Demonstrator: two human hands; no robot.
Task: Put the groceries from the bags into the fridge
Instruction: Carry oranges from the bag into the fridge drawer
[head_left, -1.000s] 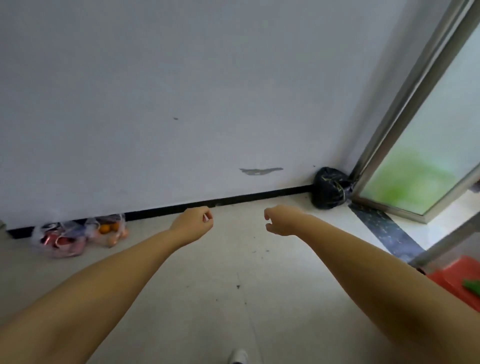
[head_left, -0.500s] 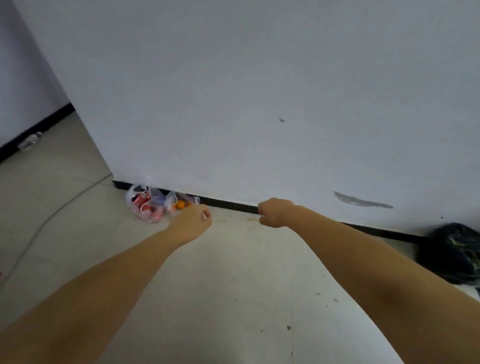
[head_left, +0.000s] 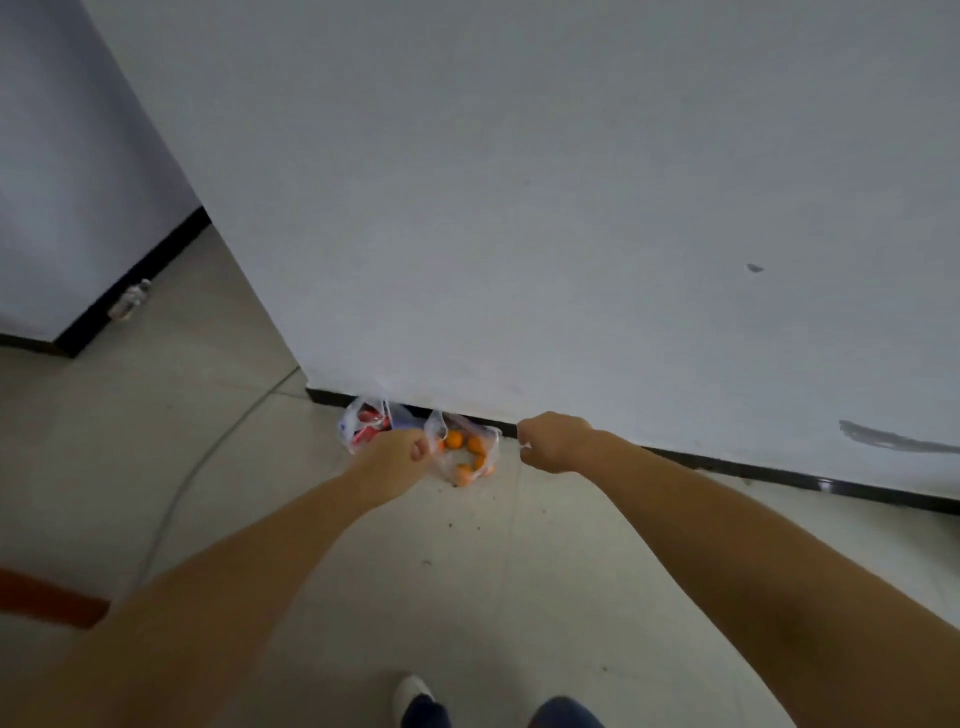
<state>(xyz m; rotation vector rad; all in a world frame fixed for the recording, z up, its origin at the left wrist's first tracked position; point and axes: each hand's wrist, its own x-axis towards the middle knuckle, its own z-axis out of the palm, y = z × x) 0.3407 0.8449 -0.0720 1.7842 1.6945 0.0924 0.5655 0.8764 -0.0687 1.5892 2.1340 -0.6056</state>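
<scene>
Two clear thin plastic bags stood on the pale tiled floor (head_left: 519, 571) against the black skirting strip (head_left: 779, 470) at the foot of the white plaster wall (head_left: 519, 208), a spot where the wall probably kept them propped upright. The clear plastic bag of small round orange fruit (head_left: 465, 453) lay between the two outstretched hands; touching it on its left, the clear plastic bag of red packaged goods (head_left: 366, 423) was partly covered by the left hand (head_left: 392, 457). The left hand was loosely curled, knuckles up, in front of that bag; whether it touched the plastic could not be told. The right hand (head_left: 553, 441) was drawn into a loose fist just right of the fruit bag, apart from it and holding nothing visible. Both arms reached forward and down, which suggested an approach to lift the bags by their necks. No fridge was in view. A thin pale cable (head_left: 208, 457) curved across the floor to the left, and a small clear bottle (head_left: 132, 299) lay by the far wall.
</scene>
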